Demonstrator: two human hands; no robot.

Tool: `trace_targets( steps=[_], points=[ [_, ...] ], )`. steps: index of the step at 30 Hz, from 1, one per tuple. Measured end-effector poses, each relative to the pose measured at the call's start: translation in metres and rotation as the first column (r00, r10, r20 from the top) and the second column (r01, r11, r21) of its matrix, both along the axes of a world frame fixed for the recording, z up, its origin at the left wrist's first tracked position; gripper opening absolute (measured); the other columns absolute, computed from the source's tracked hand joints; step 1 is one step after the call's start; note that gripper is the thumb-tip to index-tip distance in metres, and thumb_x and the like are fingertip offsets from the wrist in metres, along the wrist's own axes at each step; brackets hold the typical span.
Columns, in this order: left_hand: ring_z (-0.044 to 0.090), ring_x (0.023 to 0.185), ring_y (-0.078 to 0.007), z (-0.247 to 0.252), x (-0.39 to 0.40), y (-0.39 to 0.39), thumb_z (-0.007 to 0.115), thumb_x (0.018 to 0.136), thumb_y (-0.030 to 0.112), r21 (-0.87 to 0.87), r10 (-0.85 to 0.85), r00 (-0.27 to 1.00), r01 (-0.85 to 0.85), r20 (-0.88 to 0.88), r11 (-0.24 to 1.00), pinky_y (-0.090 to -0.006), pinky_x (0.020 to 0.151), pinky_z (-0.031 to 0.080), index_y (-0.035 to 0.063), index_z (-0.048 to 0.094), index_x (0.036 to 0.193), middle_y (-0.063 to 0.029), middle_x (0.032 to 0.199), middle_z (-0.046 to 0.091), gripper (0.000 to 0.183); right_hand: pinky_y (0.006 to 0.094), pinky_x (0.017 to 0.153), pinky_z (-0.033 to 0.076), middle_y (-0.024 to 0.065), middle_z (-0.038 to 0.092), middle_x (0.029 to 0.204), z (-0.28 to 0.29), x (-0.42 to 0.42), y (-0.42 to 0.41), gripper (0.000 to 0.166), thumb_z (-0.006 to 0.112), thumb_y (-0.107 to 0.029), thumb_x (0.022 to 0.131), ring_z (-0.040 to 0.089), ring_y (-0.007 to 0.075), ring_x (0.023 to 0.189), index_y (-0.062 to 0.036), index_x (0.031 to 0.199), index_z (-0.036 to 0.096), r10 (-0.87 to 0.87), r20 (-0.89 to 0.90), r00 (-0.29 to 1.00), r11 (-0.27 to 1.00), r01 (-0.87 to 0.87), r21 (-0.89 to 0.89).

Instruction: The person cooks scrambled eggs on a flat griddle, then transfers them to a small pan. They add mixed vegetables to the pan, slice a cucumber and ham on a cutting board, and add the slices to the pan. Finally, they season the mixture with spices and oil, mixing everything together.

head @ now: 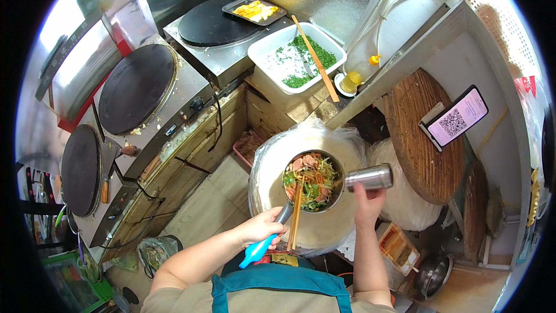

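My left hand (262, 228) grips the blue-covered handle (260, 250) of a small metal pan (341, 181). In the pan lie shredded vegetables, greens and pink sausage slices (309, 161). A pair of wooden chopsticks (295, 221) leans in the food and crosses the rim near my left hand. My right hand (367, 206) is closed around a shiny metal shaker (370, 177), tipped on its side with one end by the pan's right rim. Beneath the pan is a large round tub (265, 174) lined with clear plastic, its inside pale; what fills it is unclear.
Round griddles (137, 89) line the left counter, one with a scraper (108, 161). Behind stand a tray of yellow food (278, 16), a white bin of chopped greens (256, 63) and an oil bottle (352, 80). At right are a wooden board (406, 139) and a phone (471, 104).
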State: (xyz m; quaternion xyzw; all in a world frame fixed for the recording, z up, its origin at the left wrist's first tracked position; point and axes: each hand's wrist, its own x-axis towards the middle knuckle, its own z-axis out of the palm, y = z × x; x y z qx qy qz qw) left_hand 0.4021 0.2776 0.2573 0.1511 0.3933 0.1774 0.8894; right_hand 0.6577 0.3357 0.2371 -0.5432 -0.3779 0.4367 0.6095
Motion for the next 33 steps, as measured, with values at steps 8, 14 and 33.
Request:
trace_targets(
  steps=[8,14,33],
  points=[
    [0.047,0.049,-0.0092,0.003,0.015,-0.003,0.048,0.085,0.002,-0.032,0.034,0.999,-0.034,-0.011,0.999,-0.0249,0.042,0.042,0.0092,0.036,0.12,-0.0022,0.073,0.047,0.038,0.027,0.088,0.041,0.0076,0.056,0.107,-0.015,-0.008,0.027,0.042,0.07,-0.004,0.076,0.054,0.0145,0.097,0.0001,0.112,0.048,0.048,-0.147,0.988,0.995,-0.06,-0.082],
    [0.048,0.05,-0.0096,0.002,0.026,-0.003,0.048,0.085,0.002,-0.025,0.065,0.998,-0.065,-0.001,0.998,-0.0256,0.043,0.043,0.0077,0.037,0.116,-0.0024,0.073,0.047,0.033,0.0299,0.072,0.055,0.0093,0.059,0.106,-0.035,0.032,0.029,0.03,0.063,-0.012,0.085,0.061,0.0211,0.09,-0.0024,0.111,0.052,0.099,-0.538,0.837,0.913,-0.291,-0.285],
    [0.044,0.05,-0.0078,0.021,0.026,-0.042,0.046,0.093,0.011,-0.086,0.336,0.935,-0.346,-0.114,0.934,-0.0217,0.043,0.037,0.0163,0.039,0.122,-0.0015,0.076,0.047,0.03,0.0307,0.067,0.056,0.0118,0.061,0.091,-0.216,0.115,0.215,0.019,0.056,-0.013,0.085,0.062,0.0235,0.082,-0.0021,0.1,0.059,-0.396,-0.915,0.083,0.918,-0.004,-0.397]
  ],
)
